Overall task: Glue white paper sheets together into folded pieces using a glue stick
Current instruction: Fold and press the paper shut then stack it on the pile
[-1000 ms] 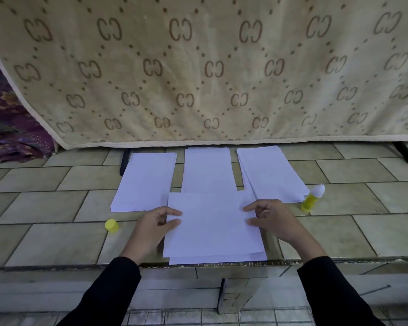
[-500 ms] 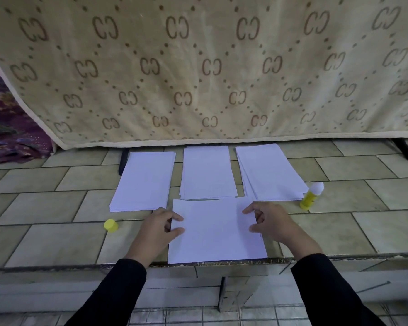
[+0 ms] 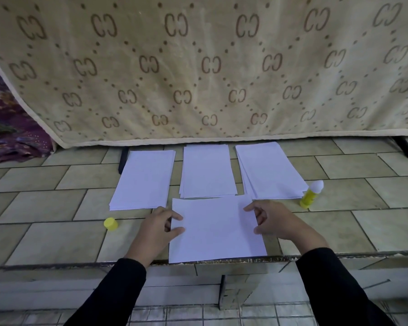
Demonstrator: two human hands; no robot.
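left hand (image 3: pixel 156 229), right hand (image 3: pixel 277 222) hold sheet (image 3: pixel 217 229) sides at table (image 3: pixel 57 243) edge.

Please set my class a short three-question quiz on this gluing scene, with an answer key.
1. True or false: the glue stick stands uncapped, right of the paper stacks.
2. How many paper stacks lie beyond the sheet that the left hand and right hand hold?
3. Where is the yellow cap? A) on the table, left of the left hand; B) on the glue stick; C) on the middle stack.
Key: 1 true; 2 three; 3 A.
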